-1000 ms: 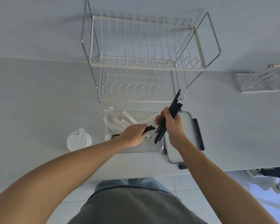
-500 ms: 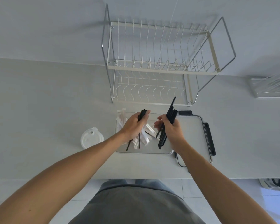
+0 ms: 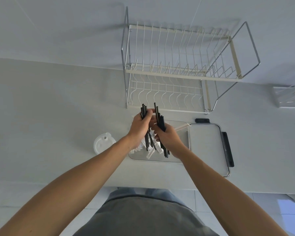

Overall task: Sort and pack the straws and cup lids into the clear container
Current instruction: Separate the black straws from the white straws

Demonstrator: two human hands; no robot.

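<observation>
Black straws, left bunch (image 3: 144, 111): gripped in the left hand (image 3: 140, 126), tips pointing to the top of the frame, lower ends fanning out below the palm over the container.
Black straws, right bunch (image 3: 160, 120): gripped in the right hand (image 3: 167, 137), just right of the first bunch, near upright in the frame, ends sticking out under the wrist.
Left hand: centre of the frame, fingers curled round its bunch, thumb laid across the straws.
Right hand: just right of and below the left hand, fingers clenched round its bunch; the two hands are close together, whether they touch I cannot tell.
White straws (image 3: 150, 153): paper-wrapped, lying loose in the container under the hands; one (image 3: 181, 127) pokes out over the right rim.
Container (image 3: 160, 159): clear shallow box on the counter, centre of the frame, largely hidden by the hands.
Container lid (image 3: 205, 147): flat on the counter, right beside the container, with black clips on its top and right edges.
Cup lid (image 3: 103, 145): white, round, on the counter left of the container, apart from it.
Counter (image 3: 49, 116): pale grey, spanning the middle of the frame.
Rack (image 3: 177, 68): white and chrome wire dish rack, two tiers, upper centre, behind the container.
Second rack (image 3: 289, 96): at the right edge, only partly in view.
Person: grey shirt and bare forearms fill the bottom of the frame.
</observation>
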